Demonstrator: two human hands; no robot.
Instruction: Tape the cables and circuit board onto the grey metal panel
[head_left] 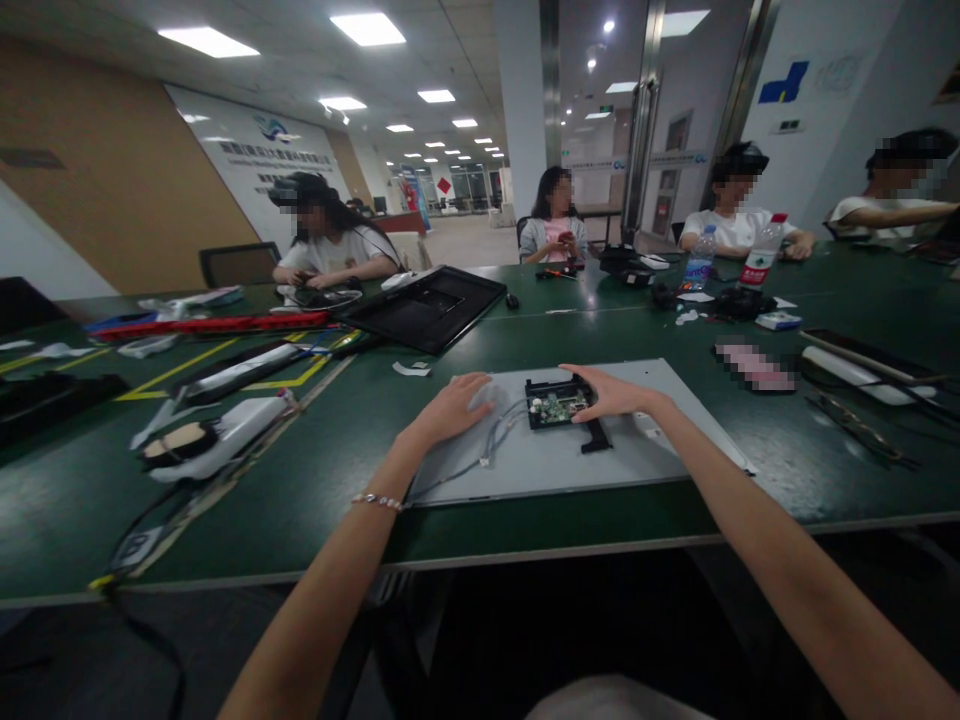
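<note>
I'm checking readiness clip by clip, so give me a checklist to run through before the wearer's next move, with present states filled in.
1. Panel lying flat on the table: ok.
2. Right hand at the black frame around the circuit board: ok.
3. Cables gathered out of the way: not ok, they trail across the panel near the left hand.
4. Cables firmly plugged in: cannot tell, too small.
5. Bottles standing apart from the panel: ok.
</note>
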